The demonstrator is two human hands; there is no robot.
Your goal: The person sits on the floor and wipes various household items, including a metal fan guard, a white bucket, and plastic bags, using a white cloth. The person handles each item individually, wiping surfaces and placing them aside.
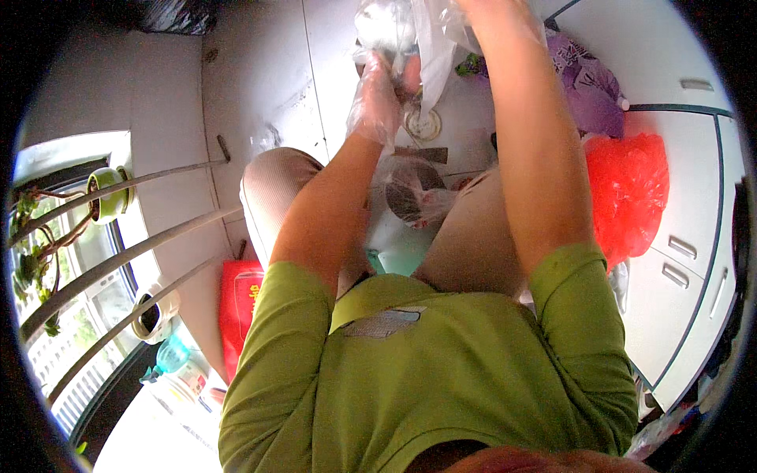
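Note:
My left hand [378, 77], in a clear plastic glove, reaches to the top centre and touches a clear plastic bag [387, 26]; something reddish shows beside the fingers. Whether the fingers grip the bag cannot be told. My right hand [491, 9] is cut off by the top edge, with clear plastic around it and a whitish plastic strip [434, 59] hanging beside it. Below the hands a round lid-like thing [423, 124] lies on the floor. A dark round container under clear plastic [414, 192] stands between my knees, near a flat brown strip [421, 155].
White cabinets [680, 177] stand at the right, with a red plastic bag [627, 195] and a purple bag [585, 88] before them. At the left are rails [130, 251], a green flower pot [106, 195], a window and a red bag [236, 307] bearing writing.

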